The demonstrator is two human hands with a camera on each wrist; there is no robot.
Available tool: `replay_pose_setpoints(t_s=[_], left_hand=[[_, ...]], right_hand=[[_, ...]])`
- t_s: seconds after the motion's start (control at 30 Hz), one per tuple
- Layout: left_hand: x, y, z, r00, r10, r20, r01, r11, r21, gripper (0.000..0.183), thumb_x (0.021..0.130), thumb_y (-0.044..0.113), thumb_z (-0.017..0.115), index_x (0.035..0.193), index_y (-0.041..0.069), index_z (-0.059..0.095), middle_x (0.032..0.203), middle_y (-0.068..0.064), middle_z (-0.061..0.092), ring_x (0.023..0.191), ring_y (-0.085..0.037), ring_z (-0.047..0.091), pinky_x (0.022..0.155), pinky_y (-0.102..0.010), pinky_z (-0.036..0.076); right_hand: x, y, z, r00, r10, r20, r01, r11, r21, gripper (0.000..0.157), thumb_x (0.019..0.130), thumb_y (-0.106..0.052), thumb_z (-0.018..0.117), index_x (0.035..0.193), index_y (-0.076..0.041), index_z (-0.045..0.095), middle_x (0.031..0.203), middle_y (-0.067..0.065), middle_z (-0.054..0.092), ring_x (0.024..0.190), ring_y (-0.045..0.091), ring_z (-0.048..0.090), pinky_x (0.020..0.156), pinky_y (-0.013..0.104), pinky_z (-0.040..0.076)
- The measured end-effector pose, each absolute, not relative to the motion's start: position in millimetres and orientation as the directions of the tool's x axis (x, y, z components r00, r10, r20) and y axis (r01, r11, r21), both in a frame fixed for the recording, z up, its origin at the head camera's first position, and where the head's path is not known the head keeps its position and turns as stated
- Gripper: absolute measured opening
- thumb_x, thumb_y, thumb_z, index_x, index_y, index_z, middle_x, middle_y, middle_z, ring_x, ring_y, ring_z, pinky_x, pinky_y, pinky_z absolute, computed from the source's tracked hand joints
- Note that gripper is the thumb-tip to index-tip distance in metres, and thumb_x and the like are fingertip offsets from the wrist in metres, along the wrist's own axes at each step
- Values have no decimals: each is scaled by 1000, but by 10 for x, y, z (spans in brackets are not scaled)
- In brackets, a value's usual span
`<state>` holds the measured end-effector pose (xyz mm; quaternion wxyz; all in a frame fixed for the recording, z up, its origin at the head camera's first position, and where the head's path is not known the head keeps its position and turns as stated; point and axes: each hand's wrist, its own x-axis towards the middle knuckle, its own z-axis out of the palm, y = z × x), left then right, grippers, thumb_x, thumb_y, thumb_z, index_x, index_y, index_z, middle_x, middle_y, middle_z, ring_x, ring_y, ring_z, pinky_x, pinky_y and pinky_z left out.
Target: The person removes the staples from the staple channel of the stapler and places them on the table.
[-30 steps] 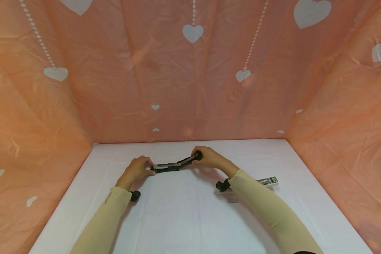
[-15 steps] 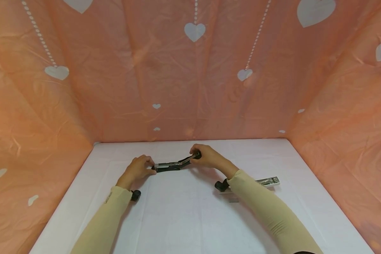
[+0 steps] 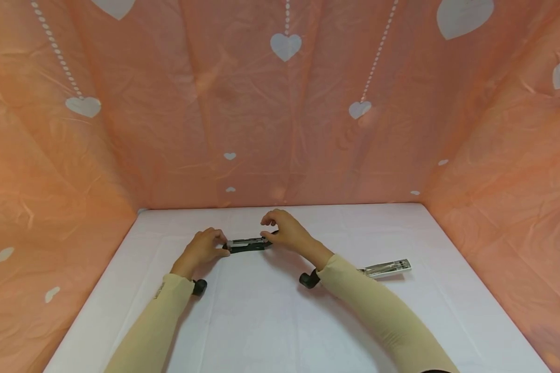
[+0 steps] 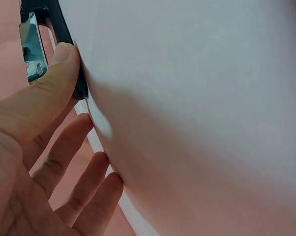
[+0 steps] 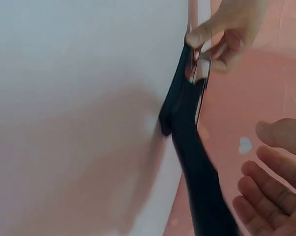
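In the head view an unfolded black stapler (image 3: 247, 244) with silvery metal parts is held by one end near the back of the white table. My left hand (image 3: 204, 247) pinches that end between thumb and fingers; the left wrist view shows the thumb (image 4: 64, 56) pressed along the stapler's black edge (image 4: 62, 29). The right hand (image 3: 284, 228) hovers by the other half, its fingers parted. In the right wrist view the fingers (image 5: 266, 196) stand apart from the stapler (image 5: 192, 157), gripping nothing. Part of the stapler is hidden behind the right hand in the head view.
A shallow white box (image 3: 392, 268) with silvery strips in it lies to the right, partly covered by the right sleeve (image 3: 378, 305). An orange curtain (image 3: 280, 129) with white hearts rises behind and beside the white table (image 3: 261, 321).
My right hand has let go of the stapler's far end and moved left toward its middle. Its sleeve now covers the small grey piece by the box. The left hand has kept its hold.
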<state>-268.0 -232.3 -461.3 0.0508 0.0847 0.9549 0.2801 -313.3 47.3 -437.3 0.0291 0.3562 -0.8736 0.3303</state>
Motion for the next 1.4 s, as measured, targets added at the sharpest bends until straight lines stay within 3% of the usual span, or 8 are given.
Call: replay_pose_setpoints(t_s=[0.17, 0.47, 0.67, 0.93, 1.4], left_hand=[[-2687, -2336, -4617, -981, 191, -27, 148, 833, 533, 28, 92, 19, 85, 113, 4, 73, 124, -17, 67, 124, -45, 56, 104, -62, 47], [-2687, -2323, -4615, -981, 195, -22, 153, 831, 535, 28, 92, 19, 86, 113, 5, 74, 122, -16, 68, 121, -45, 57, 101, -63, 48], [-2692, -2327, -4621, -980, 197, -21, 157, 836, 525, 29, 92, 20, 87, 113, 5, 74, 122, -15, 68, 120, -44, 58, 100, -62, 49], [-2714, -2339, -4646, -978, 208, -19, 168, 839, 517, 28, 92, 19, 87, 112, 4, 74, 121, -16, 68, 120, -45, 58, 100, -62, 49], [-2688, -2347, -4618, -980, 196, -40, 145, 834, 532, 29, 93, 22, 86, 115, 5, 75, 127, -16, 68, 122, -44, 57, 100, -61, 49]], right_hand=[[-3096, 269, -4429, -719, -644, 262, -649, 487, -584, 25, 99, -12, 78, 119, 3, 72, 119, 19, 72, 109, 35, 66, 96, 43, 57], [-3035, 12, -4528, -735, -647, 202, -614, 510, -602, 18, 100, -12, 77, 115, -2, 76, 112, 10, 72, 99, 21, 67, 88, 27, 55], [-3054, -106, -4599, -722, -661, 203, -646, 540, -539, 14, 99, -14, 79, 111, -7, 80, 110, 7, 73, 101, 20, 63, 90, 29, 52], [-3052, -184, -4653, -726, -658, 200, -633, 526, -567, 6, 99, -11, 79, 103, -7, 82, 107, 6, 71, 103, 20, 62, 94, 29, 51], [-3096, -256, -4704, -721, -665, 195, -638, 528, -560, 12, 100, -9, 77, 109, -5, 83, 109, 9, 73, 107, 22, 66, 97, 30, 53]])
